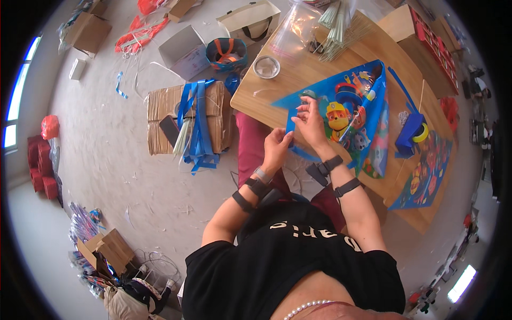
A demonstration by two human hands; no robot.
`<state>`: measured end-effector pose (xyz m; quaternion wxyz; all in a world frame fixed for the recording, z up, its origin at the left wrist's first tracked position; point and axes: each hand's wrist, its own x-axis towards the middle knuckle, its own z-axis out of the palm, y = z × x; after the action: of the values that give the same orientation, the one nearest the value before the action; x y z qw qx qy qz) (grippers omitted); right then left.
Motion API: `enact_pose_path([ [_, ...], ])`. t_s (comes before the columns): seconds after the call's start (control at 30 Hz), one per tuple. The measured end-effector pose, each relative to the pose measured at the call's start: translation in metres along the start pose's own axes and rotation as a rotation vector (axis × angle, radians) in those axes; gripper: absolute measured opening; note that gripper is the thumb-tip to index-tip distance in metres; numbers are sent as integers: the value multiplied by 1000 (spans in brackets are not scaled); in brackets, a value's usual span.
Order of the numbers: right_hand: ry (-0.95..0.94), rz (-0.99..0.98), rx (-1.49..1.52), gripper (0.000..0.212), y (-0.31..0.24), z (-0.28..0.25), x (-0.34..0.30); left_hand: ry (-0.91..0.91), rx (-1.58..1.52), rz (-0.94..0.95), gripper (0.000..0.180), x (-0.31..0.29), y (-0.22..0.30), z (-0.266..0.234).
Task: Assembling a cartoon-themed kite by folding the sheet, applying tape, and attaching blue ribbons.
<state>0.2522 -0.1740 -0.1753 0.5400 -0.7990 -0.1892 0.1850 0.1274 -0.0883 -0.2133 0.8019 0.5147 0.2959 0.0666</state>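
Observation:
A blue triangular kite sheet [341, 114] printed with cartoon dogs lies across the wooden table, with its left corner hanging at the edge nearest me. My left hand [276, 149] pinches a blue strip at that corner between thumb and fingers. Just right of it, my right hand [310, 125] is over the sheet's left part, fingers apart and slightly bent; whether its thumb touches the strip I cannot tell. A blue tape dispenser [408, 136] with a yellow roll stands on the table right of the sheet. Another printed sheet [426, 178] lies at the table's right side.
Bundled thin pale rods [336, 29], clear plastic bags [296, 32] and a round clear container [266, 67] sit on the far part of the table [248, 88]. Left of it, a cardboard stack [160, 114] bears blue ribbons [198, 128] and a dark phone [169, 129].

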Motion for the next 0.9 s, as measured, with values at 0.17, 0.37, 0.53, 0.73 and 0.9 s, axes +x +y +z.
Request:
enact_pose_path([
  [0.17,5,-29,-67,64,5,6,15,106,-1,-94,22,7,-6,-7],
  [0.37,3,-149,-144,61,11,10,30,170,-83,-132,24,8,-5,-3],
  [0.53,-61,-228,-180,62,14,6,37,204,-142,-195,27,5,-1,6],
  [0.73,-6,-335,-335,70,24,2,44,349,44,-244,46,12,-16,-1],
  [0.9,-11,-282,-298,74,29,-2,45,423,-154,-196,86,37,-8,7],
])
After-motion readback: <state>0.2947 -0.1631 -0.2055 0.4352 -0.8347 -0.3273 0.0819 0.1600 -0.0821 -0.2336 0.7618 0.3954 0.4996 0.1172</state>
